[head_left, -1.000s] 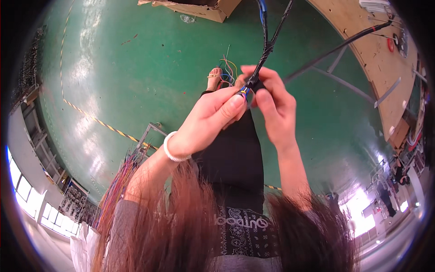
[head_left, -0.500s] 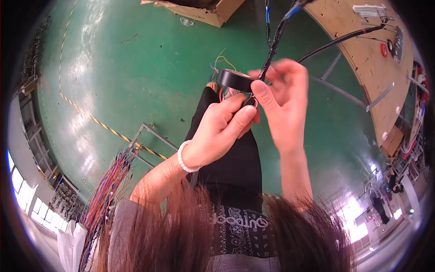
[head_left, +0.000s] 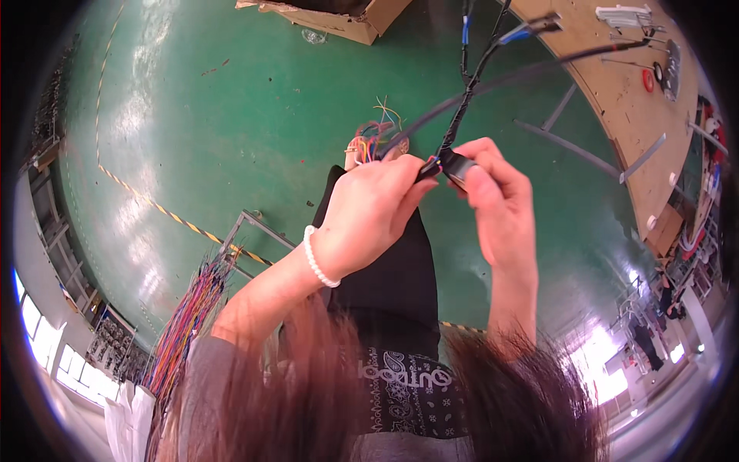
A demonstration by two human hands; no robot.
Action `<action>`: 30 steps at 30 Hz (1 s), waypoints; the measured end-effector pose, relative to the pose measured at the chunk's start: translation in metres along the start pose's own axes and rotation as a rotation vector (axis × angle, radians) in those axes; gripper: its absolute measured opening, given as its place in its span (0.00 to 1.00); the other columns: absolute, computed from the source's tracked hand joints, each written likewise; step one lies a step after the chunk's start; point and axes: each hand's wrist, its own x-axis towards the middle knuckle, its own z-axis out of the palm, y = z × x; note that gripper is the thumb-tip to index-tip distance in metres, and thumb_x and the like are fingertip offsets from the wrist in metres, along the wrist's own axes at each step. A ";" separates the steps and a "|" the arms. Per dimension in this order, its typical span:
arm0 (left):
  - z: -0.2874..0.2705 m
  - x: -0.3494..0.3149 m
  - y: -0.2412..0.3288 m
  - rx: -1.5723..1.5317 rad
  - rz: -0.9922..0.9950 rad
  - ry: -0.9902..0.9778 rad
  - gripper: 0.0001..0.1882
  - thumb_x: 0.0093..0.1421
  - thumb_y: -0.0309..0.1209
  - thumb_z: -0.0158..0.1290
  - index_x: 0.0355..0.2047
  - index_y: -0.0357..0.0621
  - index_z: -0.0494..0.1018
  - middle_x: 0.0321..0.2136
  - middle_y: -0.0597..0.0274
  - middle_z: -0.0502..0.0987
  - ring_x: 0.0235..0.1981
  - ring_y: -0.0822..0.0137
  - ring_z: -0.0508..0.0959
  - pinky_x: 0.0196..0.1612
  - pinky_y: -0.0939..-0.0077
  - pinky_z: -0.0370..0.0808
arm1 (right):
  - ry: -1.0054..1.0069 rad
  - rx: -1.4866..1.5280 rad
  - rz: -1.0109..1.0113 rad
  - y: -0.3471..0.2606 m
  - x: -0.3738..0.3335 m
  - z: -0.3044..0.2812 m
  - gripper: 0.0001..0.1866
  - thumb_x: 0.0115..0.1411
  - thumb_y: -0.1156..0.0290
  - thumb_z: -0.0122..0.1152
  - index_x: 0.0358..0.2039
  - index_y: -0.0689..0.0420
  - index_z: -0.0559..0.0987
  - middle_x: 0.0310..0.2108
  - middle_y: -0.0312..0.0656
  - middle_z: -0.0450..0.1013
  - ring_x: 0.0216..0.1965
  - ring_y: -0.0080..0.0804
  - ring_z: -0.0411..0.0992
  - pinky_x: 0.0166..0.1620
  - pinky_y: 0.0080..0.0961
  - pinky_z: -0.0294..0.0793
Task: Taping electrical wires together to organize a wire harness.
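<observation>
A wire harness point(head_left: 462, 112) wrapped in black tape runs up from between my hands and splits into branches, some with blue sections. My left hand point(head_left: 369, 202) grips its lower end, fingers closed around the black-covered wires. Loose coloured wires point(head_left: 368, 148) stick out beyond the left knuckles. Close to the harness, on its right, my right hand point(head_left: 504, 192) pinches a roll of black tape point(head_left: 459, 167), which is tilted and partly hidden by the fingers. A black cable point(head_left: 531, 73) arcs from near my left hand toward the board at the upper right.
A wooden board point(head_left: 608, 123) on metal legs curves along the right, with a red tape roll point(head_left: 647, 80) on it. An open cardboard box point(head_left: 358, 27) sits on the green floor ahead. At lower left, coloured wires point(head_left: 188, 312) hang by a metal frame point(head_left: 265, 225).
The tape roll has passed from the harness's left side to its right, now in my right fingers. The black cable has swung left across the harness. More loose wires show beyond my left hand.
</observation>
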 end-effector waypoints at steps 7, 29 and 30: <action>0.012 -0.003 -0.013 0.092 0.166 0.062 0.12 0.53 0.22 0.56 0.39 0.37 0.71 0.26 0.53 0.76 0.26 0.50 0.77 0.29 0.59 0.74 | 0.010 -0.675 -0.120 -0.048 0.009 0.038 0.13 0.57 0.66 0.68 0.36 0.62 0.79 0.33 0.35 0.67 0.30 0.19 0.65 0.32 0.17 0.65; 0.027 -0.013 0.012 -0.728 -0.243 0.303 0.30 0.61 0.18 0.52 0.55 0.43 0.45 0.27 0.63 0.70 0.28 0.78 0.71 0.31 0.84 0.69 | 0.033 -0.284 -0.075 0.023 -0.005 0.018 0.16 0.67 0.62 0.55 0.46 0.62 0.76 0.34 0.35 0.74 0.33 0.21 0.69 0.40 0.23 0.67; 0.028 -0.014 0.015 -0.693 -0.109 0.331 0.30 0.61 0.17 0.51 0.56 0.42 0.45 0.27 0.64 0.69 0.27 0.78 0.70 0.31 0.84 0.69 | 0.118 -0.535 -0.233 0.022 -0.006 0.020 0.12 0.66 0.65 0.56 0.41 0.61 0.77 0.30 0.37 0.73 0.31 0.26 0.68 0.40 0.25 0.66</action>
